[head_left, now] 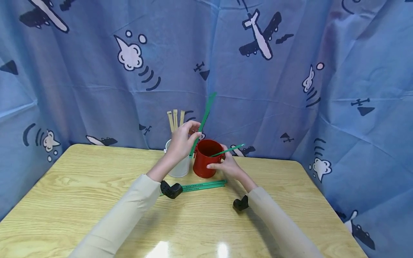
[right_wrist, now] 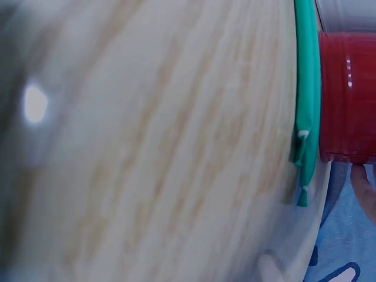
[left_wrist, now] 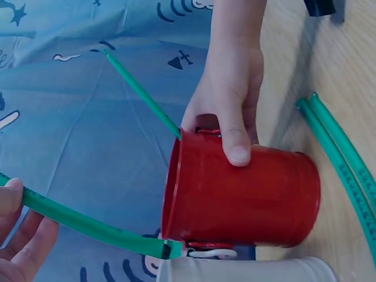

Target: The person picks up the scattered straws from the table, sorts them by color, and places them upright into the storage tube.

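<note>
My left hand (head_left: 184, 140) pinches a long, slender green strip (head_left: 207, 111) with dark print. The strip slants upward, its lower end close to the red bucket's rim beside the white bucket. My right hand (head_left: 229, 165) grips the side of the small red metal bucket (head_left: 203, 169), the thumb (left_wrist: 238, 150) across its wall near a handle lug. Another green strip (head_left: 231, 149) leans inside the red bucket and sticks out past its rim on the right. In the right wrist view only some fingertips (right_wrist: 364, 191) show beneath the red bucket (right_wrist: 352, 97).
A white bucket (head_left: 180, 169) stands just left of the red one, with several beige strips (head_left: 175, 117) upright in it. More green strips (head_left: 204, 185) lie on the wooden table (head_left: 96, 186) in front of the buckets. A blue patterned curtain (head_left: 180, 53) hangs behind.
</note>
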A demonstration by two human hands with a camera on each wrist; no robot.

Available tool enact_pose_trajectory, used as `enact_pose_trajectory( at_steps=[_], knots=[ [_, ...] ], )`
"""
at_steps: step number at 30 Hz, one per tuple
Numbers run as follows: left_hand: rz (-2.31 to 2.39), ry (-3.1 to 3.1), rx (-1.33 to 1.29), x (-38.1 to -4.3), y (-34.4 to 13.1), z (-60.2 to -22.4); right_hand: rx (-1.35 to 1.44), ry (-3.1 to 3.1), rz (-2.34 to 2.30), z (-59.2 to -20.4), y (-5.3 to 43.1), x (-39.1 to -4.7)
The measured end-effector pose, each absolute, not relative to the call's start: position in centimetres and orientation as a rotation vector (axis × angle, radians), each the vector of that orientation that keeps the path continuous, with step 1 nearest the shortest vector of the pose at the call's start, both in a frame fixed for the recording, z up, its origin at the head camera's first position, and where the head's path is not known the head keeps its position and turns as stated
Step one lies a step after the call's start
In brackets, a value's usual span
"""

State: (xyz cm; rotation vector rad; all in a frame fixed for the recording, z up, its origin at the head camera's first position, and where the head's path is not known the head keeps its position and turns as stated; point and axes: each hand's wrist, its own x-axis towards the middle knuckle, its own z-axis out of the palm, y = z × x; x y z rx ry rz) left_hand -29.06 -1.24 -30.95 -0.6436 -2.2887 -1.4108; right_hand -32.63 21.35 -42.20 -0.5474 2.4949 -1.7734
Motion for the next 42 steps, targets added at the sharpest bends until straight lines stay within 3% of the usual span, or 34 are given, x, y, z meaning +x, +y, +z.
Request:
enact_pose_trajectory(
  at_steps=[8, 42],
  knots=[
    [-1.419, -2.232, -0.678, -29.8, -0.2, -29.9, -0.514, 2.499, -1.757, -42.1, 21.2, -32.6],
    [-1.244, -2.469, -0.811, -31.1, 3.4, -34.5, -0.512, 2.543, -1.689, -42.2, 21.3, -32.7]
  ],
)
